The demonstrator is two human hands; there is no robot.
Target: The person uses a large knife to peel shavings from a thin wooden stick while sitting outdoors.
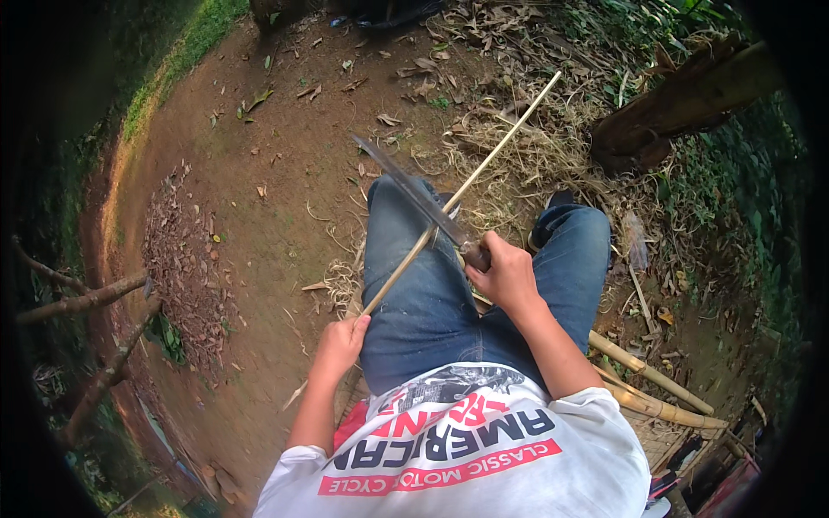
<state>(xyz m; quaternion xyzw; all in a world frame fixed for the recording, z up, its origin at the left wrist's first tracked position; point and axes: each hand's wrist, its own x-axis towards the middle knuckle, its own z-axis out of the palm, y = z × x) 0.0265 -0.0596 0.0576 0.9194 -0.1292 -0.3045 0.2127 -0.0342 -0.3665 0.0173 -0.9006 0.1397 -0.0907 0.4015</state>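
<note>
I sit with my legs in blue jeans (414, 293) stretched out over bare earth. My right hand (503, 274) is closed around the handle of a long dark knife (413, 197), whose blade points up and to the left. My left hand (343, 341) grips the near end of a thin pale bamboo strip (484, 164) that runs diagonally up to the right. The blade crosses the strip above my left thigh and rests against it.
Pale shavings (518, 164) lie piled on the ground beyond my feet. A cut log (682, 104) lies at upper right. Bamboo poles (648, 380) of a seat run under me at right. Dry leaves (181, 259) and thin branches (82, 302) lie at left.
</note>
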